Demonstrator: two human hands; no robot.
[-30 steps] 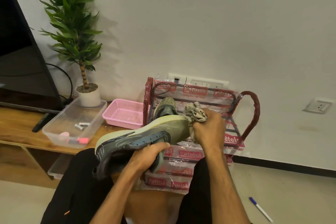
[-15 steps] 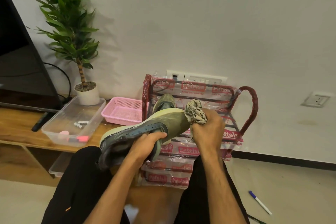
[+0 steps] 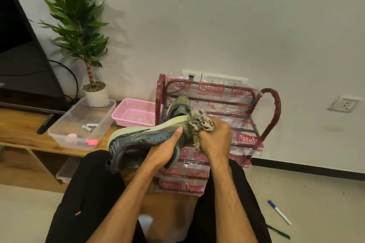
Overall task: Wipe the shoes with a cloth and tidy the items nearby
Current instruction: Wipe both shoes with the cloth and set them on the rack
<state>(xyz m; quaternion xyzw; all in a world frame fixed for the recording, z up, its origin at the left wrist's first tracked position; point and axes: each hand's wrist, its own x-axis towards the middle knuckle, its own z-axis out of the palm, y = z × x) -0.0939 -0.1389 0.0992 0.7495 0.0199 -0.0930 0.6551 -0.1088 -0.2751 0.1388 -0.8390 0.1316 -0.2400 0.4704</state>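
- The left hand (image 3: 166,150) grips the shoe (image 3: 138,140) round its middle, with the thumb laid along the upper.
- The shoe lies on its side above the lap, pale sole edge uppermost and toe end towards the right hand (image 3: 215,140). This hold appears chosen to steady the shoe and present the toe for wiping.
- The right hand is clenched round a bunched cloth (image 3: 199,122) and presses it against the toe end.
- A second shoe (image 3: 178,107) sits on the upper shelf of the rack (image 3: 270,108), just behind the held shoe and partly hidden by it.
- The rack stands against the wall in front of the knees and is wrapped in printed plastic film.
- Left of the rack, a pink basket (image 3: 134,112) and a clear box (image 3: 79,112) rest on a wooden bench (image 3: 19,130). The box holds two batteries (image 3: 89,126) and a pink marker (image 3: 87,142).
- A plant pot (image 3: 96,94) stands at the far end of the box.
- Two pens, one blue-capped (image 3: 279,212) and one green (image 3: 278,232), lie on the floor to the right, well apart from both hands. They probably await tidying.
- Nothing lies between cloth and shoe. The rack close behind the toe probably limits forward strokes.
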